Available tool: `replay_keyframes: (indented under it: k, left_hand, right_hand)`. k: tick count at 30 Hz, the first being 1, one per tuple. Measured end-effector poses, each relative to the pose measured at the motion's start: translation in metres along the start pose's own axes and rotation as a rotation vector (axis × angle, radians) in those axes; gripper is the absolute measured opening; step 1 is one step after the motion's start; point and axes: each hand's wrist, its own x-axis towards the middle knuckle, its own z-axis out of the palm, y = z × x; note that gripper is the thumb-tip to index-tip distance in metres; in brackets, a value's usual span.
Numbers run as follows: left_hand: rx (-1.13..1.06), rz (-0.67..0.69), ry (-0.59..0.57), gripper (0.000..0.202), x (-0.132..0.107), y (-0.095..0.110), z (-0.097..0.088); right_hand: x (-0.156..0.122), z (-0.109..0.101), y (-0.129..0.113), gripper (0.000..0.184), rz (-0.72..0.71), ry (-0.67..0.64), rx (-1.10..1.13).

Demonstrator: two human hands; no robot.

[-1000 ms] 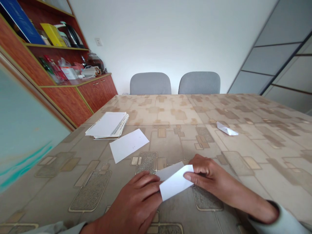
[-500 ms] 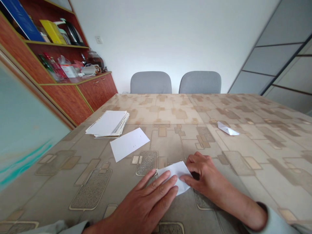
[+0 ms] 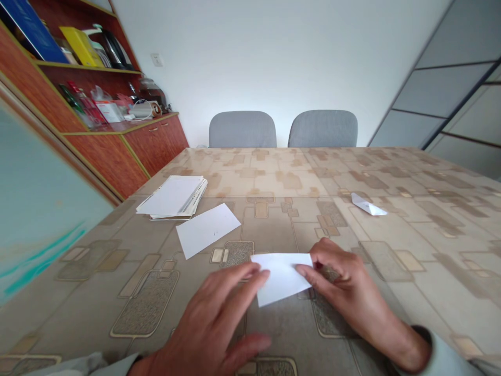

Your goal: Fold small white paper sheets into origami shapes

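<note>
The wide table (image 3: 282, 175) is covered by a beige-and-brown pattern of rounded rectangles. Upon it are laid a stack of white paper sheets (image 3: 170, 196), a flat white rectangular paper (image 3: 207, 230) just beside, and, well apart, a small folded white paper (image 3: 368, 204).

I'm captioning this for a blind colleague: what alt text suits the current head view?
A person's right hand pinches a white paper, left hand at its opposite edge, over a patterned table. Farther back lie a loose sheet and paper stack at left, a folded paper at right.
</note>
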Motion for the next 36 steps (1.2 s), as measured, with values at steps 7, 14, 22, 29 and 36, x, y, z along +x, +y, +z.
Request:
replay_keyframes:
  k: [7,14,22,29,36]
  left_hand:
    - [-0.205,-0.134,-0.002,0.043,0.005,-0.004,0.006]
    - [-0.317,-0.026,-0.113,0.018,0.014,-0.003,0.005]
    - [-0.325,-0.280,-0.163,0.012,0.019,-0.012,0.008]
    - [-0.326,-0.487,-0.178,0.062,0.031,-0.013,0.012]
    - [-0.130,-0.266,-0.132,0.040,0.029,-0.016,0.017]
  right_hand:
    - [-0.001,-0.001,-0.009,0.023,-0.253,-0.328,0.015]
    - [-0.002,-0.005,-0.007,0.010,-0.153,-0.520,0.018]
    - [-0.002,0.004,-0.005,0.021,0.086,-0.385,0.070]
    - [0.003,0.021,0.007,0.037,0.159,-0.173,-0.106]
    - [0.004,0.027,0.010,0.023,0.178,-0.131,-0.284]
